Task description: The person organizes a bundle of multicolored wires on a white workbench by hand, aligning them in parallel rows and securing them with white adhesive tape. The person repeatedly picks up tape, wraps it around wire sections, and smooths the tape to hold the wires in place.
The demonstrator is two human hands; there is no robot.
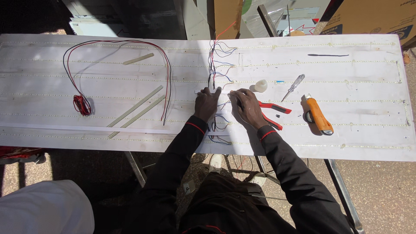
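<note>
Toward the left end of the bench point(52, 130), a looped red-and-black wire point(81, 104) and pale flat strips point(138, 109) are laid. At the centre, a bundle of thin wires point(215, 65) runs from the far edge toward the near edge. The left hand point(206, 104) and right hand point(248, 106) are pressed flat, fingers extended, on a small white strip point(225, 92) beside these wires; neither grip is closed on anything. Red-handled pliers point(274, 113) lie partly beneath the right hand. A white cap point(260, 86), screwdriver point(294, 86) and orange utility knife point(319, 116) follow rightward.
</note>
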